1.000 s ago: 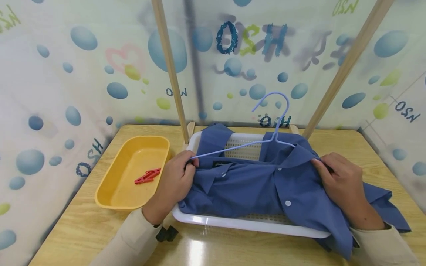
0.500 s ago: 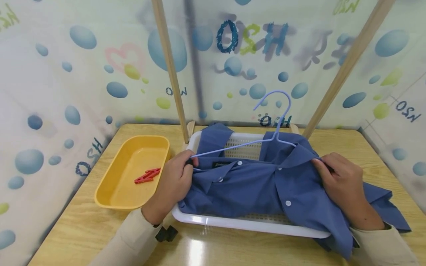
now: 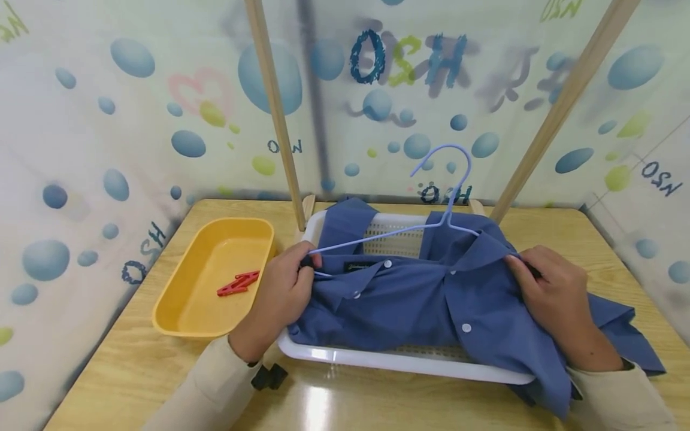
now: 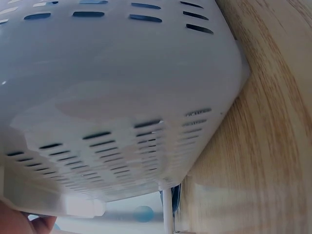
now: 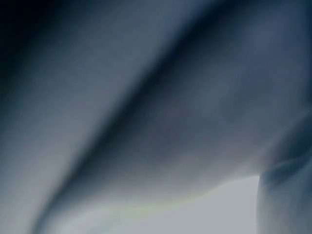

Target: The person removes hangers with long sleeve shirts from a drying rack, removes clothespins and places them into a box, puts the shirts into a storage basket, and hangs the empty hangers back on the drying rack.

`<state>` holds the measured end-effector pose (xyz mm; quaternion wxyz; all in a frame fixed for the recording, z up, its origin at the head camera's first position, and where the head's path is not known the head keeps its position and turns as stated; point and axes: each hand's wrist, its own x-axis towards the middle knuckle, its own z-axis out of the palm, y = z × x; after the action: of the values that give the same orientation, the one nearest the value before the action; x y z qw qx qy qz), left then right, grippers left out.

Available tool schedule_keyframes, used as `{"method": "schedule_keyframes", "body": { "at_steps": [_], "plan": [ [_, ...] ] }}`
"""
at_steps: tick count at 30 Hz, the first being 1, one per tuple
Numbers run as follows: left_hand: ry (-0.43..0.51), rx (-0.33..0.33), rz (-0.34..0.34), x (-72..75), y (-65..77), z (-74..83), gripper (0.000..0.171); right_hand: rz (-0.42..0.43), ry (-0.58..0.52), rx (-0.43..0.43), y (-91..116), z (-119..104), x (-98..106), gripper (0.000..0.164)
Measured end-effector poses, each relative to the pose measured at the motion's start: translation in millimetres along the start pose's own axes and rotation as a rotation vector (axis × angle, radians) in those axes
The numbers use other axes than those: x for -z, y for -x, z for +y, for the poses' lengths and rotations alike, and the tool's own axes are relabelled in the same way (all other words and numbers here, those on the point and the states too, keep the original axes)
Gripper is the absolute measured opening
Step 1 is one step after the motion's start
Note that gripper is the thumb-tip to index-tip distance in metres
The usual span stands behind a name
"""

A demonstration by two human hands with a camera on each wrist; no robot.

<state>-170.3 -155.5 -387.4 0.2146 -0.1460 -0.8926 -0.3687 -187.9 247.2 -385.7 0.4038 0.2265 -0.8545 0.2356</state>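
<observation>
In the head view my left hand [image 3: 284,283] grips the left end of a light blue clothes hanger [image 3: 377,237], close to a dark tip. A blue button-up shirt [image 3: 399,305] lies bunched beneath it, and the hanger's right arm runs under the shirt's collar. My right hand [image 3: 555,302] pinches the shirt near the right shoulder; the hanger's right end is hidden there. Only a bit of the left hand [image 4: 17,222] shows in the left wrist view, at the lower corner. Blurred blue cloth [image 5: 195,112] fills most of the right wrist view.
Under the shirt stands a white slotted basket [image 3: 399,362] on the wooden table [image 3: 124,365]. Left of it, a yellow tray [image 3: 194,311] holds red clothespins [image 3: 237,284]. Two wooden poles [image 3: 275,108] rise behind, before a patterned curtain.
The hanger's hook has shifted slightly up and right. Near the left hand the collar has moved a little, showing more of the dark label and another button. The right hand has hardly moved.
</observation>
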Motion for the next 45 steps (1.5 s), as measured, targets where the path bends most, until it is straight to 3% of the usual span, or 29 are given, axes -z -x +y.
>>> {"method": "schedule_keyframes", "body": {
  "at_steps": [11, 22, 28, 34, 39, 45],
  "plan": [
    [0.007, -0.015, -0.004, 0.0, -1.3, -0.1, 0.019, 0.013, -0.001, -0.004, 0.6, 0.4, 0.0, 0.030],
    [-0.002, 0.015, -0.020, 1.0, -2.3, -0.2, 0.022, 0.018, -0.008, -0.015, -0.8, -0.5, 1.0, 0.027],
    [-0.001, -0.001, -0.014, 1.4, -1.4, -1.2, 0.015, 0.016, -0.011, -0.017, -1.9, -0.3, -0.2, 0.025],
    [-0.001, 0.031, -0.019, 1.3, -1.7, -0.3, 0.026, 0.008, -0.016, -0.031, -0.7, 0.8, -0.9, 0.021],
    [-0.001, 0.024, 0.030, -1.1, -0.1, -1.6, 0.022, 0.003, -0.020, -0.034, 0.6, 1.8, -2.5, 0.020],
    [0.020, -0.101, 0.162, -4.2, -2.2, -3.5, 0.014, 0.007, -0.014, -0.045, 2.1, 2.3, -2.7, 0.023]
  ]
}}
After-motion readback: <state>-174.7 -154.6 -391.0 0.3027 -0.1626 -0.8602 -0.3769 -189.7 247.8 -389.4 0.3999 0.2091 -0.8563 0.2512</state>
